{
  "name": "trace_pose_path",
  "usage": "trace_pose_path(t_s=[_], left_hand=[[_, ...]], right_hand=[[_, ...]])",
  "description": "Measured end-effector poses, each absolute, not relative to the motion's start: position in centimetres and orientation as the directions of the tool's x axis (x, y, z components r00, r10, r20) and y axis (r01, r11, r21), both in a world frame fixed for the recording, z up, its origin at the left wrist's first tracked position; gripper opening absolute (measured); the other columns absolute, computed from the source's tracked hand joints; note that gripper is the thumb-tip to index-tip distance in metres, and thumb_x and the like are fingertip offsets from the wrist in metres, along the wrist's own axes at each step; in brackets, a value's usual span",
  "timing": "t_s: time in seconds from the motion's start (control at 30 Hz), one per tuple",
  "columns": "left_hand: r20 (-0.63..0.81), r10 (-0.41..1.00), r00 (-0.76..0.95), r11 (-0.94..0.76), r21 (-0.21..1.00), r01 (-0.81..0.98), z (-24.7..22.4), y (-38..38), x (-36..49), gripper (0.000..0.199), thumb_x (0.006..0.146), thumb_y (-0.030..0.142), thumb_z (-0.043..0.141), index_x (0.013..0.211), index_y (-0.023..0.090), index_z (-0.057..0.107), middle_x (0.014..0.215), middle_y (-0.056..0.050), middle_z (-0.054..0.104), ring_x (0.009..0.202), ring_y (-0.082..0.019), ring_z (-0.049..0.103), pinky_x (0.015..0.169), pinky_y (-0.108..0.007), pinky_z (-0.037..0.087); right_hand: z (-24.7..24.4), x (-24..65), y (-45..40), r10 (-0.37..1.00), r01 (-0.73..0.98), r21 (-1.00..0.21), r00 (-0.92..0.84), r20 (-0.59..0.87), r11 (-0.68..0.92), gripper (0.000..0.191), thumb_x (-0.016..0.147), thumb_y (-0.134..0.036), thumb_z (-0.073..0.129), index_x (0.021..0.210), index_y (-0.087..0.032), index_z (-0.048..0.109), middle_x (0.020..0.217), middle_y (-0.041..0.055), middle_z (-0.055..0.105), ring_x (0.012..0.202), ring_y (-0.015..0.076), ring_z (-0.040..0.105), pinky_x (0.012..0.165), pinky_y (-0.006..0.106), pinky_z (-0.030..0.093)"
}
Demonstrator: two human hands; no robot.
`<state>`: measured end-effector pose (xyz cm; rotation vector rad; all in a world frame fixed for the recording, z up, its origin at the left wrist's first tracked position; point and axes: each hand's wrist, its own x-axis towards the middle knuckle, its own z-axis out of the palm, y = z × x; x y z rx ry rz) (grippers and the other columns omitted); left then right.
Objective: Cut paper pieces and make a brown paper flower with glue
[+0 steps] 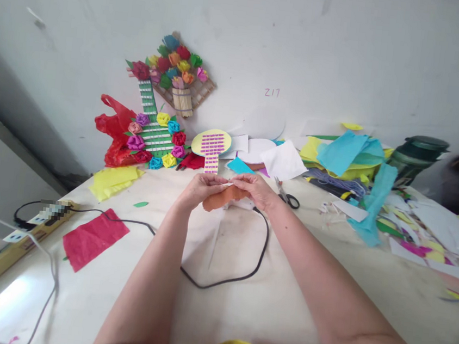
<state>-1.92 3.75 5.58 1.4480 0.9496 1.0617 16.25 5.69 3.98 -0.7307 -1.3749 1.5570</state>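
Note:
Both my hands meet above the middle of the table, pinching a strip of orange crepe paper [223, 197] between them. My left hand [203, 189] grips its left part, and my right hand [257, 190] holds the upper right edge, fingertips nearly touching. The strip hangs below my fingers with a wavy lower edge. Beneath and behind it lies a white tool, partly hidden, with a black cord [265, 247] looping toward me; I cannot make out its kind fully. Black-handled scissors [288, 196] rest just right of my right hand.
A power strip [27, 244] lies along the left edge, near a red paper sheet [95, 239] and yellow paper [116, 182]. Paper-flower crafts [157, 140] lean on the wall. At right stand a dark green bottle [417, 161] and heaps of coloured paper scraps [432, 231].

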Motion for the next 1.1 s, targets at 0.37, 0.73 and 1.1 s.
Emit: trace_pose_path(t_s=[0.37,0.73,1.1], left_hand=[[0.156,0.949,0.274,-0.181,0.981,0.067,5.6,3.9,-2.06,0.038,0.052,0.036,0.077,0.08,0.011,0.072,0.069,-0.007,0.068,0.06,-0.016,0.061,0.056,-0.025,0.046],[0.154,0.942,0.298,-0.18,0.982,0.061,5.64,3.83,-2.17,0.031,0.056,0.03,0.076,0.081,0.013,0.072,0.07,-0.006,0.069,0.062,-0.015,0.061,0.058,-0.023,0.046],[0.203,0.937,0.286,-0.239,0.966,0.096,5.82,3.77,-2.42,0.034,0.055,0.033,0.075,0.083,0.014,0.072,0.075,-0.007,0.07,0.066,-0.017,0.063,0.061,-0.026,0.048]], right_hand=[[4.34,16.25,5.99,0.9,-0.296,-0.952,-0.43,0.063,-0.075,0.06,0.072,-0.07,0.041,0.07,-0.015,0.065,0.054,0.0062,0.063,0.049,0.0155,0.058,0.042,0.027,0.048],[4.72,16.16,5.36,0.906,-0.217,-0.976,-0.416,0.077,-0.016,0.025,0.061,-0.036,0.071,0.07,-0.014,0.067,0.059,0.0022,0.063,0.051,0.0126,0.057,0.045,0.025,0.048],[4.82,16.37,5.18,0.898,-0.198,-0.98,-0.431,0.091,0.005,0.024,0.057,-0.029,0.073,0.075,-0.014,0.067,0.065,0.0008,0.065,0.055,0.0111,0.058,0.049,0.023,0.047]])
